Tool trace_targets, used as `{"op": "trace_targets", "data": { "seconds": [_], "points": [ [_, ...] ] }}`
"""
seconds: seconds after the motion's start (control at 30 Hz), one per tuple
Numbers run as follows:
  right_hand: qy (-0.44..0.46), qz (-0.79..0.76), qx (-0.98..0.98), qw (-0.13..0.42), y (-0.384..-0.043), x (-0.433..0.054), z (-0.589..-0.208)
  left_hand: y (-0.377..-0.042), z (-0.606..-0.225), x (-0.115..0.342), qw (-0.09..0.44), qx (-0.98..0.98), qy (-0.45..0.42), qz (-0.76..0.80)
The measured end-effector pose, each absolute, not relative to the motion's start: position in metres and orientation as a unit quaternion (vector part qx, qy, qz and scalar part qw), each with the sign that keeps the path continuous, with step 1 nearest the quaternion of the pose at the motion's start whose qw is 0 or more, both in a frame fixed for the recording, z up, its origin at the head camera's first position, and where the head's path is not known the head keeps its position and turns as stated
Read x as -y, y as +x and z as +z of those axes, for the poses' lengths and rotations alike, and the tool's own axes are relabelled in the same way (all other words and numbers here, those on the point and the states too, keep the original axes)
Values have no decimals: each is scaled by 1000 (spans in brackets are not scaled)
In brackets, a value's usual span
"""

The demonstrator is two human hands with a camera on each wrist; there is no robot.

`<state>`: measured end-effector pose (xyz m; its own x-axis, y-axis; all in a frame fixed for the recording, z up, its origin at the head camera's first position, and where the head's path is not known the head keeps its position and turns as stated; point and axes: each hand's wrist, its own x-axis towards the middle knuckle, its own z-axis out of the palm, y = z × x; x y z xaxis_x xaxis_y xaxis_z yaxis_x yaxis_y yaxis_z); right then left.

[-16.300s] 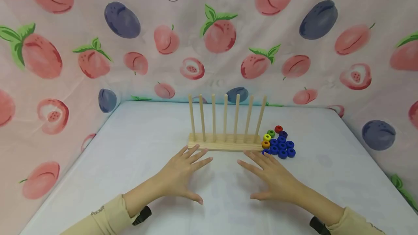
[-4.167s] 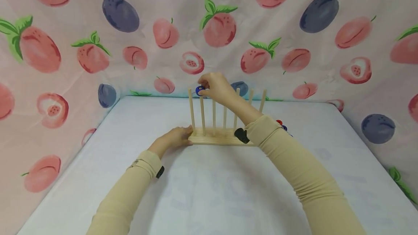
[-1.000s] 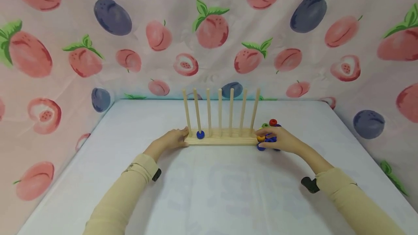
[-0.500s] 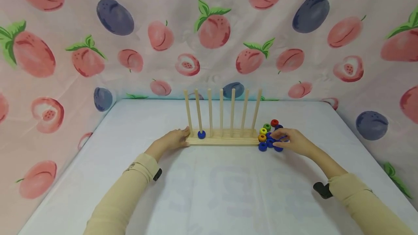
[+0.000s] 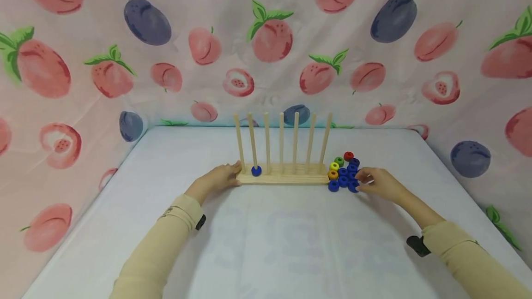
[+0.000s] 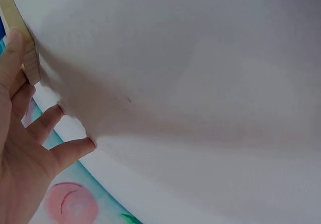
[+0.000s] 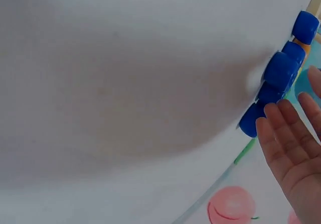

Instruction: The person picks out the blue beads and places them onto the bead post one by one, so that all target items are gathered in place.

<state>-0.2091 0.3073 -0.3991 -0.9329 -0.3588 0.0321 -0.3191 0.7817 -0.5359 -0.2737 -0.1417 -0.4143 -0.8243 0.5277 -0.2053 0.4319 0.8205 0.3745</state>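
My left hand (image 5: 214, 181) holds the left end of the wooden peg rack (image 5: 287, 180). In the left wrist view, its thumb and a finger pinch the corner of the rack's base (image 6: 31, 61), the other fingers spread on the cloth. A blue bead (image 5: 256, 171) sits at the foot of the second peg from the left. My right hand (image 5: 384, 186) is at the right edge of a bead cluster, fingers at the outer blue beads (image 5: 342, 181). In the right wrist view, fairly straight fingertips (image 7: 271, 111) reach the blue beads (image 7: 280, 69); no bead is lifted.
Left and behind the blue beads lie a red bead (image 5: 348, 156), a green bead (image 5: 339, 161), a yellow bead (image 5: 334, 166) and an orange bead (image 5: 333, 175), close to the rack's right end. A fruit-print cloth (image 5: 257, 91) rises behind the white tabletop (image 5: 282, 234).
Earlier, my right hand carried a blue bead to the second peg, where it now sits at the bottom. Since then the right hand has shifted rightward across the cluster; the left hand stays on the rack.
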Motion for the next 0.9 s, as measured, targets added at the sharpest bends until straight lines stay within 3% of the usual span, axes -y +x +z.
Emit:
{"op": "trace_targets", "data": {
  "seconds": [0.4,0.63,0.9],
  "points": [
    [-127,-280,-951,0,-204,-308,-417,-275,-417,140,163,-944,233,169],
    [-61,-270,-961,6,-199,-297,-420,-274,-419,140,167,-942,233,173],
    [-59,-241,-969,-9,-203,-290,-423,-271,-414,141,158,-942,238,177]
  ]
}}
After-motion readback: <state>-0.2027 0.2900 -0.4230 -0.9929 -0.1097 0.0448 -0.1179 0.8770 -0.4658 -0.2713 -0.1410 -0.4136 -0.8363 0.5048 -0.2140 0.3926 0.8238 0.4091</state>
